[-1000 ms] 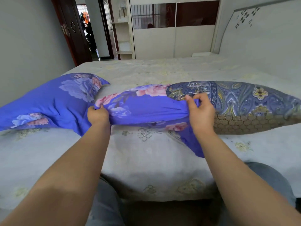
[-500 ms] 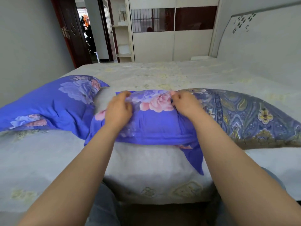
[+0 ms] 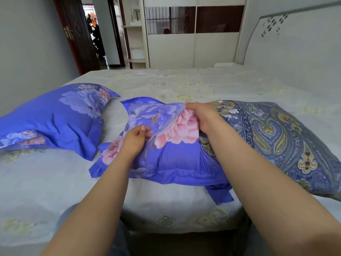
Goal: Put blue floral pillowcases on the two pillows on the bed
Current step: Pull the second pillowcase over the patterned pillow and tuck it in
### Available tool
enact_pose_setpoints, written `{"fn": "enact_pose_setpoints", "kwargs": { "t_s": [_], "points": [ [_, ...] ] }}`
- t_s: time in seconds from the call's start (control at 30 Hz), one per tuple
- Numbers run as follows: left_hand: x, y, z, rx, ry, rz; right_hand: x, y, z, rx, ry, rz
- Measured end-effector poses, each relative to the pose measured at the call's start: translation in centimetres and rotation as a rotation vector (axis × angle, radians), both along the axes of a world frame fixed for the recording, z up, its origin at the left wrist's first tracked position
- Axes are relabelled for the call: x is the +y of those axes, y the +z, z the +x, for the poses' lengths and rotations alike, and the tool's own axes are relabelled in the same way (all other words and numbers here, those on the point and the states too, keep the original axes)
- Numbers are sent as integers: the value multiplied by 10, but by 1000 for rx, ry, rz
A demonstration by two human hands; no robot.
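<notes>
Near the bed's [image 3: 184,209] front edge, my left hand [image 3: 135,138] and right hand [image 3: 203,117] pinch the soft, light blue floral pillowcase [image 3: 166,157], half over the paisley pillow [image 3: 276,137]; I judge its open hem the best hold.

Pretty clearly a bedroom in someone's home: a big bed [image 3: 184,85] with a pale patterned sheet fills most of the view, with a padded headboard [image 3: 295,43] rising at its right side. Beyond the bed's far edge stands a white wardrobe [image 3: 193,47] with sliding doors and dark glass panels, with open shelves [image 3: 135,34] just left of it. Further left of the shelves, a dark wooden door [image 3: 77,34] stands open onto another room.
</notes>
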State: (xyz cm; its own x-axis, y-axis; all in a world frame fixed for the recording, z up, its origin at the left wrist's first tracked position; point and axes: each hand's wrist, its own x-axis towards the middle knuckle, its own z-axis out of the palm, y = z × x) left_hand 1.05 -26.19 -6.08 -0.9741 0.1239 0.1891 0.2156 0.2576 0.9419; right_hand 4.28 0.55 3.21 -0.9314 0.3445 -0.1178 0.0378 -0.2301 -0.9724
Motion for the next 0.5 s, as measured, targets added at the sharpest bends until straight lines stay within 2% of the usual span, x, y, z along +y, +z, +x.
{"fn": "enact_pose_setpoints", "kwargs": {
  "t_s": [0.07,0.13,0.23,0.4,0.43,0.5],
  "points": [
    [-6,-6,7,-29,-32,122,24,5,-18,-42,29,-138],
    [-4,-12,17,0,-50,105,58,-2,-46,-123,35,-250],
    [9,-15,32,21,-114,45,99,-3,-79,-207,-106,-323],
    [2,-19,36,23,-198,49,108,-13,-97,-72,-258,-437],
    [-1,-22,30,61,-196,-7,110,-17,-91,-34,-273,-438],
    [-5,-28,14,149,-159,-274,111,-21,-74,97,-296,-492]
  ]
}}
